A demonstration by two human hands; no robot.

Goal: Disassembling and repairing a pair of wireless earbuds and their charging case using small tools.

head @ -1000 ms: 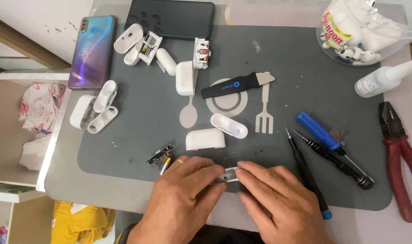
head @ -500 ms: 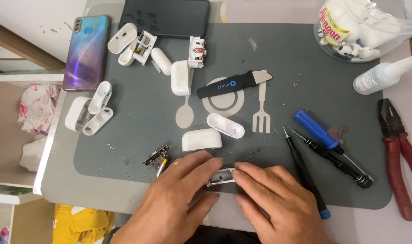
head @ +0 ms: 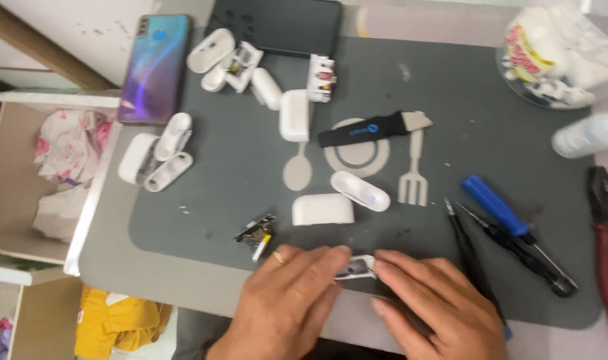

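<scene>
at the near edge of the grey mat, a small white part is pinched between the fingertips of the left hand and right hand; it is judged light, stiff and fragile, best gripped by its ends. a white case lies just beyond.
</scene>
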